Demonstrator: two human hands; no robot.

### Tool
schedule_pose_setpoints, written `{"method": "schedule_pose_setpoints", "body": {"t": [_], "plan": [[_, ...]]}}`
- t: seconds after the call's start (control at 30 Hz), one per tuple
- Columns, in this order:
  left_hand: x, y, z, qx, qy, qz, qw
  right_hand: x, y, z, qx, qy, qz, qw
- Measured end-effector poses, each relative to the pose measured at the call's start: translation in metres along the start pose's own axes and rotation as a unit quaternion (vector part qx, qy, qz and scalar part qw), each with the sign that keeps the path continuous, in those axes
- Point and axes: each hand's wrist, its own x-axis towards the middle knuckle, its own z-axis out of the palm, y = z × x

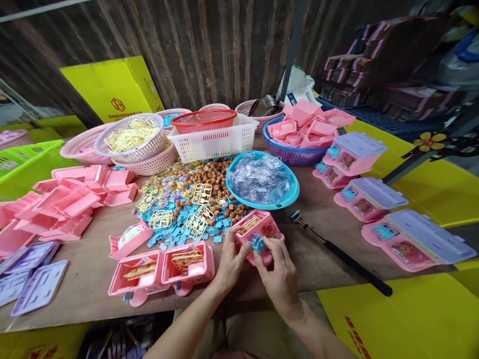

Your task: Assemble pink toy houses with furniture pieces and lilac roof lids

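In the head view a pink toy box (255,219) stands at the table's front, with cream parts and a small brown figure in it. My left hand (231,259) grips its left side, thumb against a blue plastic piece (257,243) at the box's front. The fingers of my right hand (279,274) pinch that blue piece from the right. Whether it is fixed to the box I cannot tell. Left of my hands are two more pink boxes, a nearer one (188,264) and a farther one (136,273), with cream frames inside.
Loose blue pieces (183,227) and brown bits (209,174) cover the table's middle. Behind them are a teal tray (288,199) of clear parts and a white basket (213,147). Lilac-lidded boxes (415,239) and a black-handled stick (355,264) lie right; pink shells (67,204) pile left.
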Motion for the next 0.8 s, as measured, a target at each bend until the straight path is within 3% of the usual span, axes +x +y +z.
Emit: {"method": "schedule_pose_setpoints", "body": {"t": [0.37, 0.8], "plan": [[0.004, 0.002, -0.002, 0.037, 0.023, 0.037, 0.998, 0.003, -0.003, 0.010, 0.015, -0.005, 0.008, 1.000], [0.007, 0.001, -0.003, 0.036, 0.019, 0.037, 0.998, 0.004, -0.002, 0.012, 0.007, -0.007, -0.011, 1.000]]}}
